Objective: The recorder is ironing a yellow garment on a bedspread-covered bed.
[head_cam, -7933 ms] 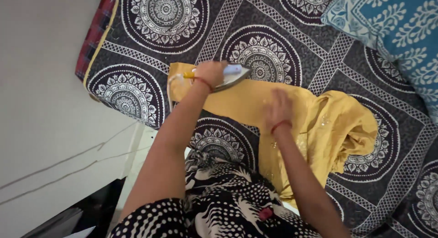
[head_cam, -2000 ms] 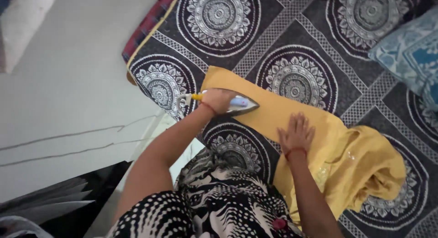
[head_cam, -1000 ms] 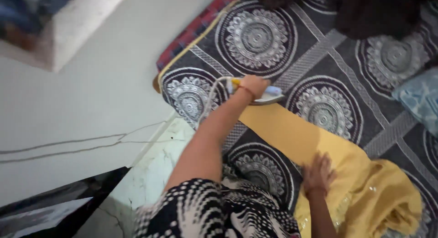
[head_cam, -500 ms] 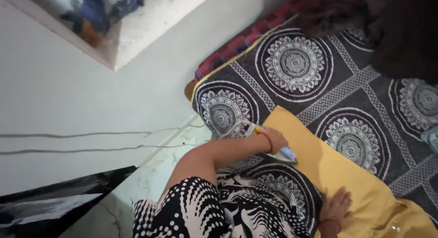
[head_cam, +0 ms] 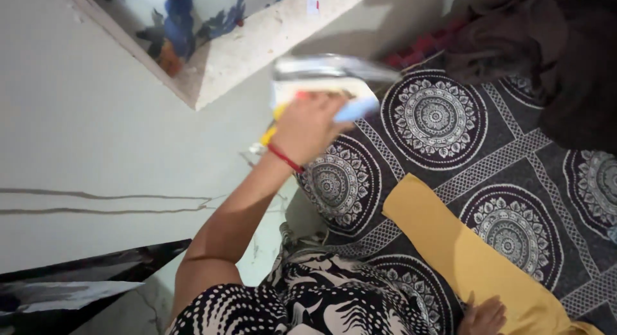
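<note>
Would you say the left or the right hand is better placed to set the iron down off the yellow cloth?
Probably the left hand: it already grips the iron, lifted clear of the yellow cloth. The right hand rests at the cloth's near edge.

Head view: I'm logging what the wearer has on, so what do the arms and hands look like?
Both are bare, no gloves. The left hand has a thin red band at the wrist, and the forearm is uncovered up to a short black sleeve with white dots. Only part of the right hand shows at the bottom edge.
</note>
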